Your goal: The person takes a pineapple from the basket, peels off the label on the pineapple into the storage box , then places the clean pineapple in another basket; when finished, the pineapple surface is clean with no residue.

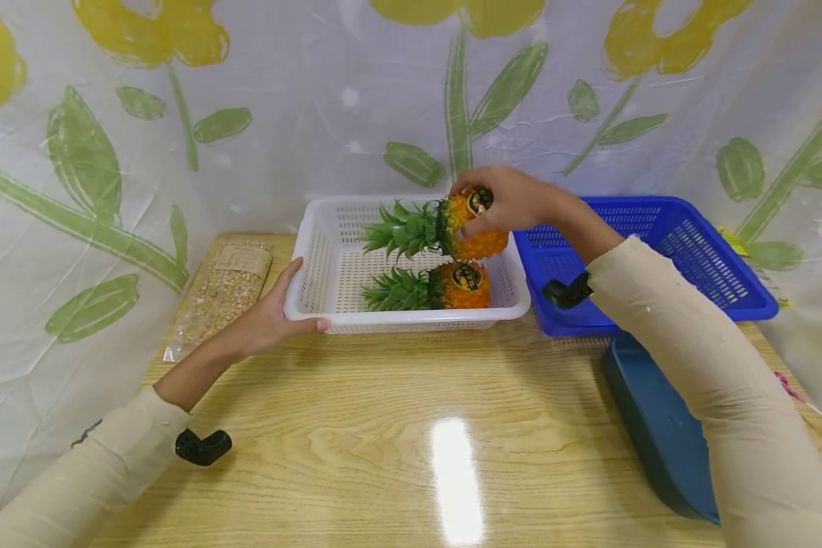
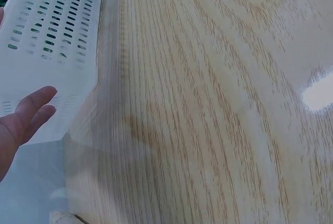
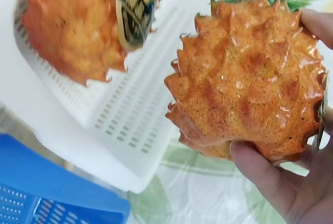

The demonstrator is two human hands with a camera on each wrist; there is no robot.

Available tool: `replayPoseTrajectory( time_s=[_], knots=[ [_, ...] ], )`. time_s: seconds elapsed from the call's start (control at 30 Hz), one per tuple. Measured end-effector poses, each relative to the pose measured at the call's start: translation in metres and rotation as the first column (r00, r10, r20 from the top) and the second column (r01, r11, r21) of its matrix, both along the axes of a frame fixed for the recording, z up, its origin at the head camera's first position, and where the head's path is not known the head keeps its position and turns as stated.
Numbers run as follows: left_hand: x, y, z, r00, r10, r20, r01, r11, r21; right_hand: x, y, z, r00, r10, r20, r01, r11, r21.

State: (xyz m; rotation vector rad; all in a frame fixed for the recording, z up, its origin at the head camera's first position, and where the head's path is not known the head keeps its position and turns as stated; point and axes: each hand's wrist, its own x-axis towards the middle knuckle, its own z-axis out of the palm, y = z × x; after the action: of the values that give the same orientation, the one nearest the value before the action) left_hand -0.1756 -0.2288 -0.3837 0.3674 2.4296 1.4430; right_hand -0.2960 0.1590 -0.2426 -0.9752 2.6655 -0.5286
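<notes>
My right hand point(image 1: 503, 202) grips a pineapple point(image 1: 476, 236) with a green crown and a dark round label, held above the back of a white basket point(image 1: 411, 323). The right wrist view shows its spiky orange body point(image 3: 250, 78) between thumb and fingers. A second pineapple point(image 1: 466, 285) lies on its side in the basket's front part, crown to the left. My left hand point(image 1: 267, 323) rests against the basket's front left corner, its fingers spread along the end and its thumb on the front. The left wrist view shows straight digits point(image 2: 34, 112) against the white wall.
Right of the white basket stands a blue basket point(image 1: 685, 251). A dark teal tray point(image 1: 664, 426) sits in front of it, partly behind the right sleeve. At the left lies a clear bag of pale grains point(image 1: 229, 293). A flowered sheet point(image 1: 294, 114) hangs behind the wooden table point(image 1: 356, 426).
</notes>
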Motion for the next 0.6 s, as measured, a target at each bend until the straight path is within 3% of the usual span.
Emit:
replayPoseTrajectory(
  time_s=[0.2, 0.6],
  knots=[
    [-0.001, 0.0, -0.002, 1.0, 0.006, -0.002, -0.006, 1.0, 0.024, 0.027, -0.001, 0.0, 0.999, 0.014, -0.04, -0.015, 0.999, -0.032],
    [-0.003, -0.001, -0.006, 1.0, 0.017, -0.002, -0.017, 0.999, 0.052, 0.072, 0.0, 0.003, 1.0, 0.015, -0.025, -0.016, 0.998, -0.065]
  ],
)
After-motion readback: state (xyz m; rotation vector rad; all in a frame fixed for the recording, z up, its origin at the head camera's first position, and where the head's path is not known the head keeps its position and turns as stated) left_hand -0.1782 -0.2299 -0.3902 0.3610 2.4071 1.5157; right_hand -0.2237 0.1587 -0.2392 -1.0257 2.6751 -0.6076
